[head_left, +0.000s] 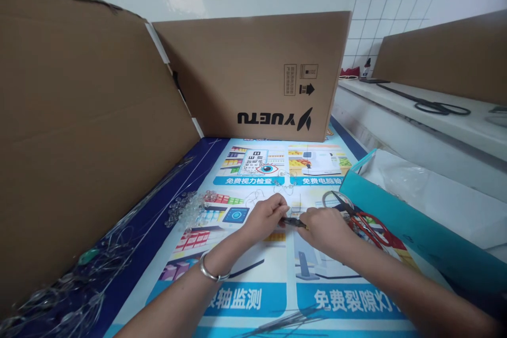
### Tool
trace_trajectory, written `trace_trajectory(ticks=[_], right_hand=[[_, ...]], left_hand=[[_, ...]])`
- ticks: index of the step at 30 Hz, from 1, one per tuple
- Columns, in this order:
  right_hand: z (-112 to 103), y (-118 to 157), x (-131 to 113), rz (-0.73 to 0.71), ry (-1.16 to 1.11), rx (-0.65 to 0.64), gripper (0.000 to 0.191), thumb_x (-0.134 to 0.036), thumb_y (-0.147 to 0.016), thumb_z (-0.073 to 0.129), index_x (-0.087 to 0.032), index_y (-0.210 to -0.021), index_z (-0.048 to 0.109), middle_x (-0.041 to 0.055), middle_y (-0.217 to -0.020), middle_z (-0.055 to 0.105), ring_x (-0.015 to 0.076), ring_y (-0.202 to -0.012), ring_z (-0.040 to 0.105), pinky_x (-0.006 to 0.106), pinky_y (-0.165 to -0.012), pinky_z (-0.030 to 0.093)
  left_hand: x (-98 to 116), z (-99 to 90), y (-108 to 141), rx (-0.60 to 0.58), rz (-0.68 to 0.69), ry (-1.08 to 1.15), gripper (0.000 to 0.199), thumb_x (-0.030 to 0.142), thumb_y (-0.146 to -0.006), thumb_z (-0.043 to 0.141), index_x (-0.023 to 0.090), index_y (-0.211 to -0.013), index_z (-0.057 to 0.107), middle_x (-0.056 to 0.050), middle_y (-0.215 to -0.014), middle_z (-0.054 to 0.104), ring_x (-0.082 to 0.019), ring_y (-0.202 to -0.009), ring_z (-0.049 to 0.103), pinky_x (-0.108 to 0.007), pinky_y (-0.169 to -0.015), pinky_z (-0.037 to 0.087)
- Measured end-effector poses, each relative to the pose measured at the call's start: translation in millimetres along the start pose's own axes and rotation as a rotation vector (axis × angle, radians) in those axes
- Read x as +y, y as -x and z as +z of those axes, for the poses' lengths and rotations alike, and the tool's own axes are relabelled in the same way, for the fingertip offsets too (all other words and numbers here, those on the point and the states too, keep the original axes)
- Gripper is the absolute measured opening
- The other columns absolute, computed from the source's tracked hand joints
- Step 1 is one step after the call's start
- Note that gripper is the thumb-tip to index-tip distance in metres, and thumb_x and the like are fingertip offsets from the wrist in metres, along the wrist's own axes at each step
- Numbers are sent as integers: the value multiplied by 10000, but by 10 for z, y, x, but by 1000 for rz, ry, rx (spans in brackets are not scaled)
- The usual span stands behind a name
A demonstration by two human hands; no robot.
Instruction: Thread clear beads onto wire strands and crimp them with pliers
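While the dark pliers [293,222] point leftward above the printed sheet [290,261], the right hand [325,226] is closed around their handles, knuckles up; the left hand [268,214] bends its fingers beside their tip, but what it grips I cannot tell. Both forearms [180,285] slant inward.

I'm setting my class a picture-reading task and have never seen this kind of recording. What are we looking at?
No machine appears here: one person works with two bare hands, seen from a head-worn camera looking forward and down. The right hand grips a dark metal tool, probably pliers. The left hand is by its tip; anything it pinches is too small to make out. On the printed blue-and-white sheet lie a heap of small, clear, bead-like pieces and, farther right, red-handled metal scissors. Beside those is an open teal box with a white inside. A brown cardboard panel stands behind.
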State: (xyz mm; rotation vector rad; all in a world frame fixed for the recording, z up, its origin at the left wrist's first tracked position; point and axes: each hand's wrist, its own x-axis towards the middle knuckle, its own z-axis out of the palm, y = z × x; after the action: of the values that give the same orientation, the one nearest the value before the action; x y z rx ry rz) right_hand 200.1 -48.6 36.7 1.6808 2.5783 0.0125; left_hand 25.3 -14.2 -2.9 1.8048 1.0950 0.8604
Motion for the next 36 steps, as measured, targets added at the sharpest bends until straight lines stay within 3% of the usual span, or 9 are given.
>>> trace_trajectory(ticks=[6,13,18,24,29,33,36], right_hand=[[2,-16,42,-2,-69,-81,381,-453,-819,387,-187,-800,660,91,-758,659,220,-690,594,262,-561,340],[-11,-42,166,-44,-213,-188,399,-490,-795,410,-192,-673,646,9,-555,585,114,-511,488,216,-447,228],[44,-70,216,-81,-274,-211,379,-483,-781,431,-193,-642,631,-22,-512,547,91,-481,451,210,-430,217],[104,-106,194,-31,-232,-98,378,-524,-777,423,-221,-769,650,15,-676,624,151,-608,540,223,-478,243],[96,-160,291,54,-171,41,421,-521,-817,377,-188,-846,633,81,-869,617,210,-795,553,263,-623,317],[175,-214,362,107,-168,114,406,-511,-828,379,-182,-811,616,73,-852,600,201,-806,547,264,-636,317],[283,-248,374,144,-190,149,407,-511,-838,370,-186,-791,611,60,-826,593,181,-775,546,255,-616,310]], left_hand=[[47,-33,35,-45,100,-175,144,300,-849,430,225,-765,519,48,-580,616,-131,-549,596,-211,-553,413],[74,-58,55,-88,204,-340,162,297,-872,406,239,-820,548,28,-630,636,-145,-591,572,-224,-589,375],[56,-57,66,-110,224,-417,170,313,-871,408,242,-841,560,17,-643,632,-151,-592,562,-230,-592,359],[11,-115,10,-10,133,-469,156,331,-851,426,243,-818,551,14,-671,627,-154,-624,571,-231,-596,364],[-95,-247,-92,37,-14,-470,228,343,-888,320,214,-820,496,17,-669,645,-121,-567,596,-202,-546,394],[-168,-324,-124,4,-118,-570,230,369,-846,404,205,-736,522,18,-573,622,-128,-455,556,-209,-467,347],[-126,-335,-101,50,-145,-710,194,391,-791,497,206,-768,550,-21,-632,622,-190,-596,580,-252,-537,340]])
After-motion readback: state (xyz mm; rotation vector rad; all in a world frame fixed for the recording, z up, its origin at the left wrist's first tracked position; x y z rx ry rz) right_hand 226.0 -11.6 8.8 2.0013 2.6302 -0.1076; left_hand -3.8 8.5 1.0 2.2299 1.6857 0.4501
